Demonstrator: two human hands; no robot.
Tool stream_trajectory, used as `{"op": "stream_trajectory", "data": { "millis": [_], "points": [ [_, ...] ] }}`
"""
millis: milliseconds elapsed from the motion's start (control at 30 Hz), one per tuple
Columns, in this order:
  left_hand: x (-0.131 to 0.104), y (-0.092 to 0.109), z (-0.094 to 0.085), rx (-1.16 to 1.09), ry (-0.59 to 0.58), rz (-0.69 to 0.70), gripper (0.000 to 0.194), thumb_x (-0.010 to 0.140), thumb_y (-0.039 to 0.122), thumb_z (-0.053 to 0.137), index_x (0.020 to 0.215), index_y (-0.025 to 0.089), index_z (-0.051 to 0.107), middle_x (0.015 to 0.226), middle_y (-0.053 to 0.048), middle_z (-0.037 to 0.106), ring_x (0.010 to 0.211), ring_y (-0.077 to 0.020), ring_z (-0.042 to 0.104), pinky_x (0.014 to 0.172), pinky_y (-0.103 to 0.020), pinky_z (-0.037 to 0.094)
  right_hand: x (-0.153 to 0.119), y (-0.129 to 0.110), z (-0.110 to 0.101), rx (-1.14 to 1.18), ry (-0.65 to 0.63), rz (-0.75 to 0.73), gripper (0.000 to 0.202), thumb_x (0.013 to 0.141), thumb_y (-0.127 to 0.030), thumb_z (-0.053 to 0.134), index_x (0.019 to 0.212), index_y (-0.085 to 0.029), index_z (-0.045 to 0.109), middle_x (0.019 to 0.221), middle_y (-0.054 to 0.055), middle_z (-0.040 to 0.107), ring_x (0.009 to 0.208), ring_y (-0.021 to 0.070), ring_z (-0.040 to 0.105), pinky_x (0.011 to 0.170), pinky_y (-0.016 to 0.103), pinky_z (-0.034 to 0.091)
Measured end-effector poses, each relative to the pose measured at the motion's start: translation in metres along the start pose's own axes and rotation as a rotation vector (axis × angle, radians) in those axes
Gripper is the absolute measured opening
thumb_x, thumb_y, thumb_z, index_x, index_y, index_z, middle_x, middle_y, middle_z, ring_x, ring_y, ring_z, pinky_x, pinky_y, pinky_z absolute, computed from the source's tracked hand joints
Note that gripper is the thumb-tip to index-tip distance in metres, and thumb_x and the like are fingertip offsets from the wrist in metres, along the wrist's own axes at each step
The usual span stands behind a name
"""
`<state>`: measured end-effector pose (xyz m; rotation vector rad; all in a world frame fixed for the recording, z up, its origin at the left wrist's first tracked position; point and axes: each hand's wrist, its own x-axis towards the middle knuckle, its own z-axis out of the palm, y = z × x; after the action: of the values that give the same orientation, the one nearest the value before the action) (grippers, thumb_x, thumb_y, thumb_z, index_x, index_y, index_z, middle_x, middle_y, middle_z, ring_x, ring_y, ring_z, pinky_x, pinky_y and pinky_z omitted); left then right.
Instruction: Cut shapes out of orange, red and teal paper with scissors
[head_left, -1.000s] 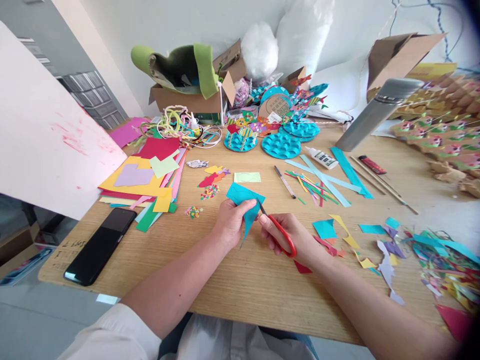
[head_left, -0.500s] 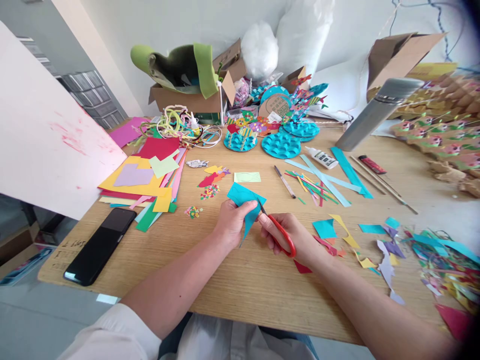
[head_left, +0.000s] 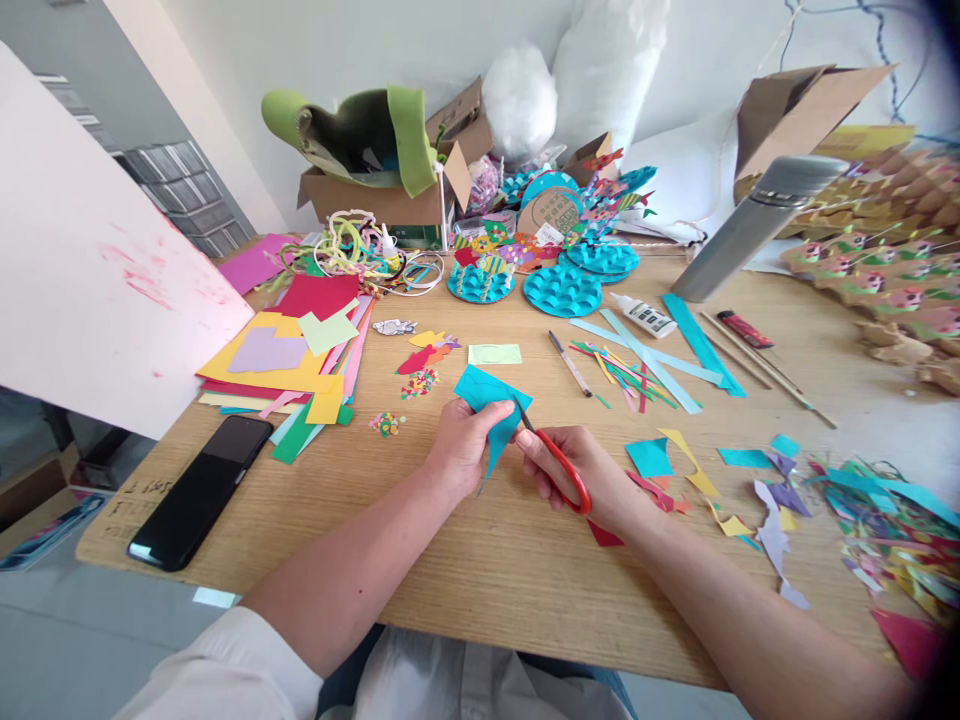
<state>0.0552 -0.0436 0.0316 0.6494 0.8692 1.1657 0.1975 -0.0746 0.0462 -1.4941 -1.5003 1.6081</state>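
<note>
My left hand (head_left: 463,440) pinches a piece of blue paper (head_left: 480,387) between thumb and fingers, above the middle of the table. A narrow point of that paper hangs down beside the hand. In my right hand (head_left: 574,465) are red-handled scissors (head_left: 568,474), their dark blades at the right edge of the blue paper. Part of the blades is hidden by the paper and fingers. Just beyond lies a pale green paper rectangle (head_left: 495,354). Small fish-shaped paper cutouts (head_left: 420,358) and coloured dots (head_left: 418,384) lie to the left of it.
A black phone (head_left: 201,492) and stacked coloured paper (head_left: 262,350) lie on the left. Paper scraps (head_left: 649,458) spread across the right. Behind them are a pen (head_left: 570,364), paper strips (head_left: 652,362), a glue bottle (head_left: 643,315), a grey flask (head_left: 750,230) and blue crafts (head_left: 562,290).
Almost nothing differs. Both hands, the blue paper and the scissors stay in nearly the same place.
</note>
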Motion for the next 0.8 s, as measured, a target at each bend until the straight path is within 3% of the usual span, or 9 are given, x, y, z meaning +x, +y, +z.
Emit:
{"op": "stream_trajectory", "data": {
  "millis": [800],
  "points": [
    [0.0009, 0.0008, -0.0015, 0.03, 0.03, -0.006, 0.027, 0.057, 0.031, 0.079, 0.056, 0.016, 0.056, 0.054, 0.001, 0.058, 0.05, -0.0105, 0.049, 0.054, -0.026, 0.04, -0.0009, -0.001, -0.0011, -0.008, -0.002, 0.004, 0.055, 0.08, -0.069, 0.06, 0.063, -0.017, 0.055, 0.046, -0.002, 0.054, 0.037, 0.0077, 0.046, 0.038, 0.019, 0.03]
  ]
}}
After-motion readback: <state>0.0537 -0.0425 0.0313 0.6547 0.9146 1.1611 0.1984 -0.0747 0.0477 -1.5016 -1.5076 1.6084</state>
